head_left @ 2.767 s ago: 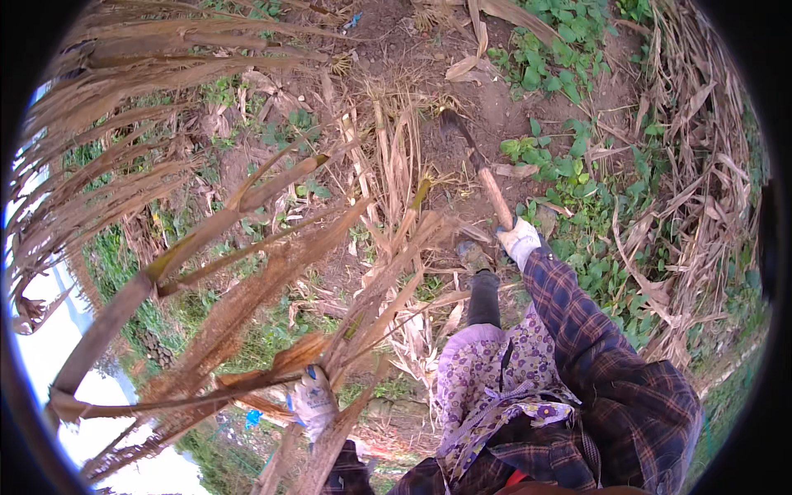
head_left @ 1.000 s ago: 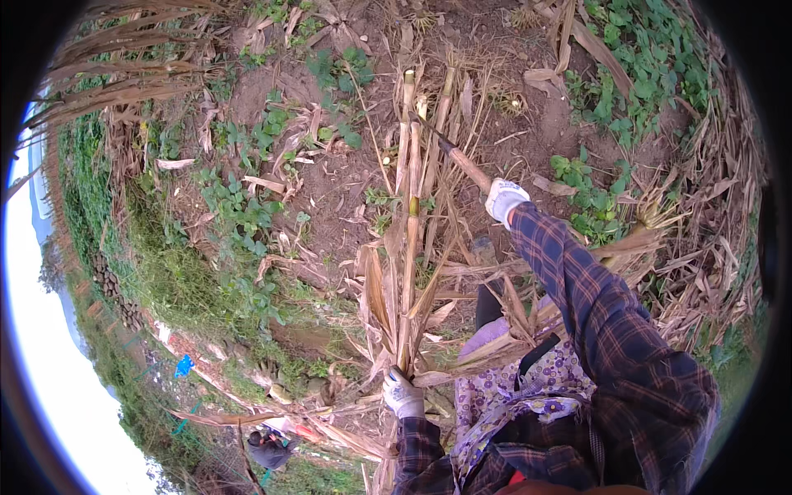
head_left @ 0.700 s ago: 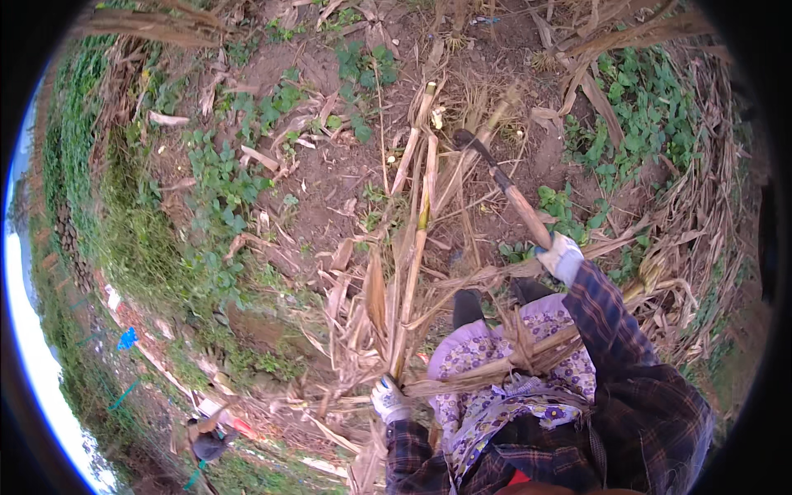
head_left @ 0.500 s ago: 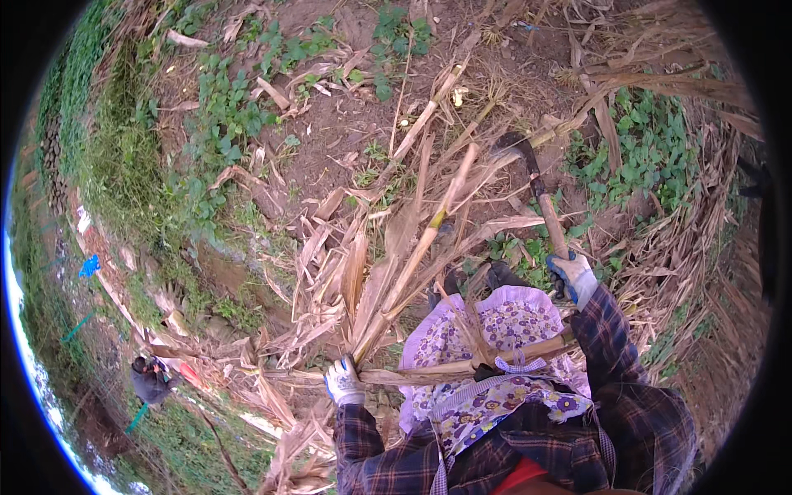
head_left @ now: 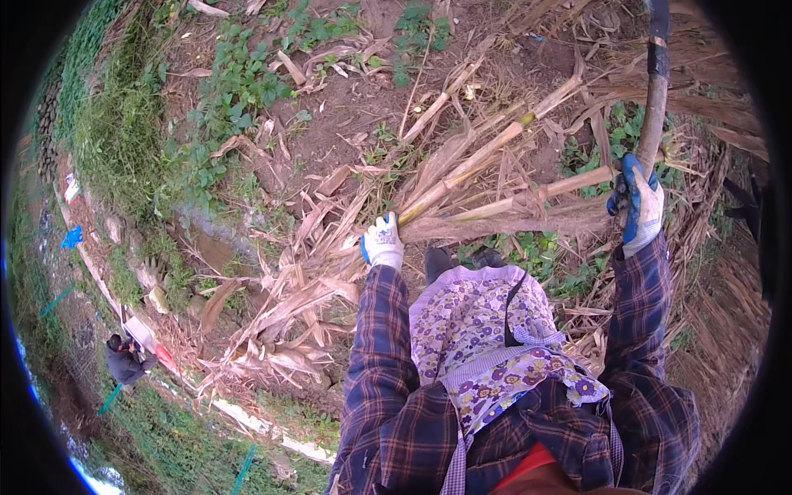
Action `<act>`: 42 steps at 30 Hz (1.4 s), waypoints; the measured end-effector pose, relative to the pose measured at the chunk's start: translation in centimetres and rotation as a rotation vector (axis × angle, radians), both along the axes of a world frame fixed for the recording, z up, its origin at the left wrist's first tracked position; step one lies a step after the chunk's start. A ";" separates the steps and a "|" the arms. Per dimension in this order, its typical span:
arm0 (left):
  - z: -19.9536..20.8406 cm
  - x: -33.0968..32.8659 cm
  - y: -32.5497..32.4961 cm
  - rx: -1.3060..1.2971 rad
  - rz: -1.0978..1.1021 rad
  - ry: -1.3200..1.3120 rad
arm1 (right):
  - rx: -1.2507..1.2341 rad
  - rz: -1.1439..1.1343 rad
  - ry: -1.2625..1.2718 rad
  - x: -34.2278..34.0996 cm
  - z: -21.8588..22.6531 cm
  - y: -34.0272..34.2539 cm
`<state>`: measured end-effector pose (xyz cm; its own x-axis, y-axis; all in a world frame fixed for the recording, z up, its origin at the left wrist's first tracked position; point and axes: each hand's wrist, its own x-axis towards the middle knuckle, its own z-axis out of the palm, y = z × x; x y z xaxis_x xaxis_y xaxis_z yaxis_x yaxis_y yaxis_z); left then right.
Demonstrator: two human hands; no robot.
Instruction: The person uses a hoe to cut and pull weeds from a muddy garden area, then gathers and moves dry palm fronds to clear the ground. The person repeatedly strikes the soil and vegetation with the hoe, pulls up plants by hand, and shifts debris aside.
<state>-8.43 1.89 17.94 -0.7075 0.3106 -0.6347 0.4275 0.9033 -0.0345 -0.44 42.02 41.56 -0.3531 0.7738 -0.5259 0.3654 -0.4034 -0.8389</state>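
My left hand (head_left: 383,242), in a white and blue work glove, is closed round a bundle of dry corn stalks (head_left: 481,169). The stalks reach from that hand toward the upper right, with withered leaves hanging along them. My right hand (head_left: 643,202), gloved alike, grips the wooden handle of a sickle (head_left: 655,111). The tool points upward, away from me. Its dark metal part meets the top edge of the picture, and most of the blade cannot be made out. The cut-looking end of one stalk lies close to my right hand.
Dry leaves (head_left: 289,318) litter the soil below and left of my left hand. Green plants (head_left: 235,82) grow at the upper left. A pile of dry stalks (head_left: 709,272) lies at the right. Far left, a person (head_left: 125,360) in dark clothes is beside a path.
My right hand has moved right and farther away, raising the sickle. My left hand has moved up and right with the stalks. The stalk across my apron has gone from there.
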 end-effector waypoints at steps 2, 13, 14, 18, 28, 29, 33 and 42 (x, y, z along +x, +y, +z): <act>-2.2 -1.5 3.6 -0.135 0.036 -0.007 | -0.071 0.033 -0.029 0.3 0.2 -1.2; -1.7 -0.4 -6.2 0.027 0.368 -0.148 | -0.422 -0.001 -0.198 8.9 -6.8 -10.0; -1.1 0.6 -6.4 0.072 0.349 -0.093 | -0.461 -0.066 -0.210 10.7 -7.8 -10.4; 6.2 -1.5 -7.2 -0.005 0.370 -0.224 | -0.662 -0.197 -0.416 12.6 -7.1 -11.5; 12.8 -8.4 -4.1 0.109 0.001 -0.305 | -0.689 -0.598 -0.442 24.2 -9.1 -9.3; 12.7 -10.0 -5.0 0.176 0.067 -0.317 | -0.576 -0.546 -0.483 24.0 -7.9 -8.7; 17.4 -12.3 2.0 0.397 0.088 -0.236 | -0.472 -0.668 -0.387 26.8 -6.1 -5.6; 24.8 -10.8 16.5 1.204 0.195 -0.275 | -0.585 -0.650 -0.179 31.1 -11.9 -3.7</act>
<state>-19.24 18.40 42.71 -0.6959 0.7013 -0.1547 0.1450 0.3482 0.9261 30.64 38.35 29.61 0.1870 0.3833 -0.9045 0.0208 -0.9221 -0.3865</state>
